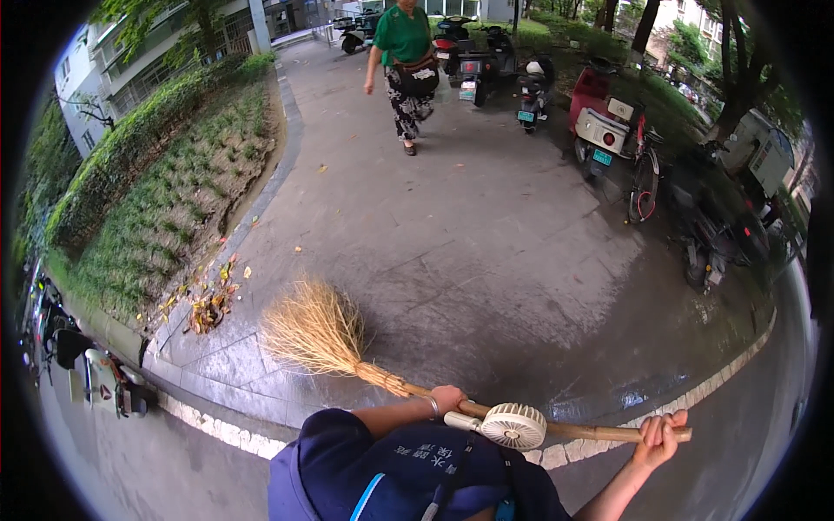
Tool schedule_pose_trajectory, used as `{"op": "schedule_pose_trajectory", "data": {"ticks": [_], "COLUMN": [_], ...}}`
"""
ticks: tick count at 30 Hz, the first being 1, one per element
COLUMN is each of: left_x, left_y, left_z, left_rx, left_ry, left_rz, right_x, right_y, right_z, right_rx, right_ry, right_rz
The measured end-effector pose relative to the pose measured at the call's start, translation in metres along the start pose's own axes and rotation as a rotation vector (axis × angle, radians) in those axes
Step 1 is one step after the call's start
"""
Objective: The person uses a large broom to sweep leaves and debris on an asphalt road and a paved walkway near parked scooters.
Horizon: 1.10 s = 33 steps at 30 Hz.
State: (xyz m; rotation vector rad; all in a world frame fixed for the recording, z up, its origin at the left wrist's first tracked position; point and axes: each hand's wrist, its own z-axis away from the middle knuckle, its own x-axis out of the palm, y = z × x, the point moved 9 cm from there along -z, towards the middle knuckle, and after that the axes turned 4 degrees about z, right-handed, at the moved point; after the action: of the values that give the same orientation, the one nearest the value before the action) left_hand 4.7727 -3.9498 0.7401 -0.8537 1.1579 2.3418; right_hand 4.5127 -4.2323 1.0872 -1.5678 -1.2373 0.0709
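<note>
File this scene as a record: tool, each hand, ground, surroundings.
Tool: broom, pale bristles toward the left, handle running right
Left hand: closed on the handle, nearer the bristles
Right hand: closed on the handle near its other end
Ground: leaf heap left of the bristles
Surroundings: walker in green top ahead; parked scooters at right
</note>
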Motion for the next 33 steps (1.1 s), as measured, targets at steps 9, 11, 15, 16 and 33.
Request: {"op": "schedule_pose_trajectory", "data": {"ticks": [9,11,15,16,33], "left_x": [0.044,0.038,0.032,0.028,-0.007], "left_y": [-0.048,-0.029,-0.001,0.008,0.059], "left_z": [-0.043,-0.045,-0.034,-0.030,-0.061], "left_rx": [0.004,0.016,0.033,0.056,0.202], "left_ry": [-0.087,-0.110,-0.130,-0.131,-0.236], "left_rz": [-0.123,-0.094,-0.070,-0.100,-0.383], "right_x": [0.042,0.000,-0.048,-0.060,-0.159], "right_y": [0.020,0.001,-0.021,-0.023,-0.031], "right_z": [-0.003,0.002,0.023,0.029,0.138], "right_rx": [0.075,0.019,0.003,-0.004,-0.082], "right_ry": [-0.007,0.042,0.091,0.084,0.477], "right_rz": [0.084,0.083,0.039,0.022,0.002]}}
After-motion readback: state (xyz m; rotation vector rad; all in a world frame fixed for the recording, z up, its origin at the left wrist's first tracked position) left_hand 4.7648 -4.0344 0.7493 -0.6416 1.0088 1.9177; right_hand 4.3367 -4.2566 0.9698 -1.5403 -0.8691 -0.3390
